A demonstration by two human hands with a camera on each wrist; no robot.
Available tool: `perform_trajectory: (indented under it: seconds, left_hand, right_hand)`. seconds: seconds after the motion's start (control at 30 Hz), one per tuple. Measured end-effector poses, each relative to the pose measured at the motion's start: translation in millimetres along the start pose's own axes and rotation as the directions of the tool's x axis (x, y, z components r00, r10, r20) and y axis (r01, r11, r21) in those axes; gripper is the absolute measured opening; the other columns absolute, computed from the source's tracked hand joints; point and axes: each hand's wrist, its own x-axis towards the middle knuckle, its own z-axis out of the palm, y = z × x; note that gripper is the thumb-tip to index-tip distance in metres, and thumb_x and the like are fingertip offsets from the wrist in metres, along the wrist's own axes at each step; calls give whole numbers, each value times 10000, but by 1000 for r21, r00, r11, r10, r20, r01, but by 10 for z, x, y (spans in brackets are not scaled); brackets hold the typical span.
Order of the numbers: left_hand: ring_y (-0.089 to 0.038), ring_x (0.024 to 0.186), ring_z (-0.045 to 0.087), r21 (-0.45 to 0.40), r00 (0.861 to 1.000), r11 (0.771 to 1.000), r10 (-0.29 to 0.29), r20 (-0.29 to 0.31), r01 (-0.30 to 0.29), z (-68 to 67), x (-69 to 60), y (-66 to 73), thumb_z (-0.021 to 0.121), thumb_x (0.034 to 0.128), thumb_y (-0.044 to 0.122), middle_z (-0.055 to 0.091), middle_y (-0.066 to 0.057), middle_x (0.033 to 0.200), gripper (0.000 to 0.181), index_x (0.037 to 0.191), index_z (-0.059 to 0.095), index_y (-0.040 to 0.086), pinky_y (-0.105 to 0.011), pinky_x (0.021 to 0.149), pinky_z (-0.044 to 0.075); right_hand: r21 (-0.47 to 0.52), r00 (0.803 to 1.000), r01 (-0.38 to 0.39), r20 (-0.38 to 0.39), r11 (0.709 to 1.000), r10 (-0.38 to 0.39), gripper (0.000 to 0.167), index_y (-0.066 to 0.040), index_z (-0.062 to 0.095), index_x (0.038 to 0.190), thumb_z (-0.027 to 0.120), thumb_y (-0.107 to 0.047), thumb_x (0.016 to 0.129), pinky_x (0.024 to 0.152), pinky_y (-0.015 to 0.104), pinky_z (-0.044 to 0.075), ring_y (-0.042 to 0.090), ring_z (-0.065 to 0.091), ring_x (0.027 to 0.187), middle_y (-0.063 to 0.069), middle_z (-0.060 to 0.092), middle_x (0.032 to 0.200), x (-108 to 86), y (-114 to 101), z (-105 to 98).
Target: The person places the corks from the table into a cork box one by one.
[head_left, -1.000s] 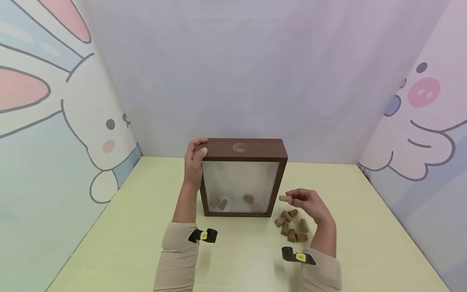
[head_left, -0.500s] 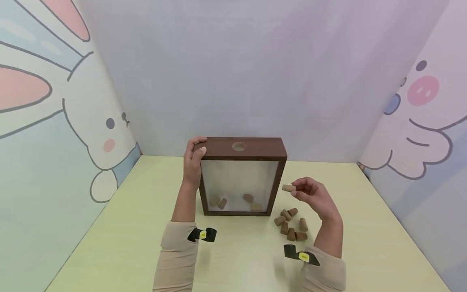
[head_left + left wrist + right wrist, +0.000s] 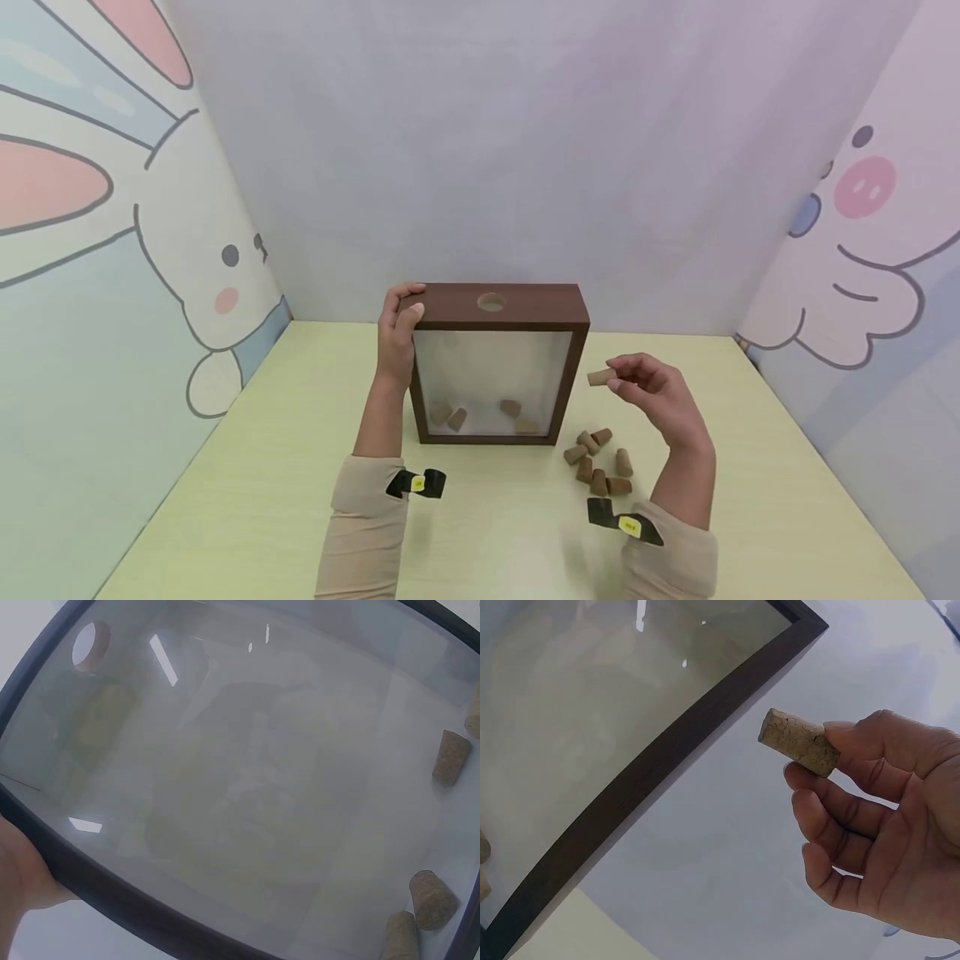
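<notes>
A dark brown wooden shadow box (image 3: 525, 305) with a clear front stands upright on the table, a round hole (image 3: 492, 302) in its top. Several corks, one of them a darker cork (image 3: 511, 408), lie inside along its bottom. My left hand (image 3: 396, 337) grips the box's upper left corner, thumb at the front edge and fingers over the top. Right of the box, my right hand (image 3: 660, 396) pinches a pale cork (image 3: 799, 742) between thumb and fingertips, in the air and apart from the frame. The other fingers of that hand are loosely bent.
Several loose corks (image 3: 598, 482) lie in a cluster on the pale yellow table (image 3: 480, 533), right of the box's lower corner and below my right hand. A plain pale backdrop (image 3: 525, 150) rises behind the box, with cartoon-printed walls at both sides.
My right hand has moved up and to the right with the cork, which now tilts the other way. The left hand and the box stay in place.
</notes>
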Motion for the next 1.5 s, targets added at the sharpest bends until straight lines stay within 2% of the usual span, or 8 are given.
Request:
perform_trajectory:
  seconds: [0.3,0.43,0.57,0.67,0.8,1.0,1.33,1.5]
  left_hand:
    - [-169,1173,368,-8,1000,1000,-3,8,3,25,-1,0,440,887,196,445,-49,1248,385,1194,470,-36,-345,951,250]
    - [-165,1177,364,-7,1000,1000,-1,7,1,30,-6,-7,432,897,182,440,-62,1252,382,1203,468,-43,-341,954,249]
    - [-173,1174,357,-11,1000,1000,12,19,-12,32,-2,-15,418,902,166,413,-133,1284,384,1214,457,-54,-344,950,247]
    - [-181,1150,373,-11,1000,1000,15,27,-15,36,1,-25,417,902,173,407,-145,1288,386,1217,452,-47,-341,939,259]
    - [-185,1099,405,-9,1000,1000,3,18,-3,36,-2,-36,436,889,205,436,-83,1251,393,1209,463,-22,-335,915,281]
    - [-191,1102,405,-5,1000,1000,11,18,-11,31,4,-25,442,885,220,442,-69,1247,401,1204,464,-22,-345,915,278]
    - [-179,1136,375,-1,999,1000,-14,32,14,48,12,13,394,903,140,402,-121,1290,390,1237,437,-56,-346,934,262]
    - [-162,1137,367,21,999,999,-31,42,30,94,-10,149,373,896,115,379,-170,1300,398,1237,416,-87,-339,934,260]
  right_hand:
    - [-23,997,76,9,997,-75,208,66,588,1062,606,38,857,668,205,437,116,566,772,-3,640,905,110,-245,-91]
    - [-11,993,115,0,993,-115,225,95,580,1078,598,53,858,674,194,446,133,561,760,20,635,899,166,-347,-134]
    - [23,988,149,-33,989,-149,237,98,587,1098,585,57,865,743,208,450,150,580,820,45,650,908,220,-441,-158]
    - [35,983,182,-45,983,-180,234,76,609,1099,577,60,868,758,208,451,137,580,836,48,644,907,266,-517,-171]
    - [53,970,243,-31,969,-241,242,65,622,1105,567,69,869,735,199,454,123,571,809,50,625,911,335,-614,-183]
    - [124,950,311,-30,942,-310,252,107,605,1099,550,114,853,722,204,455,141,570,812,78,626,918,421,-729,-179]
    - [136,944,330,-24,934,-329,250,106,613,1086,588,97,837,763,220,462,166,592,828,91,640,934,609,-985,-105]
    - [164,933,356,-3,920,-360,240,110,626,1063,596,107,824,740,218,466,175,589,793,100,638,912,711,-1074,-30]
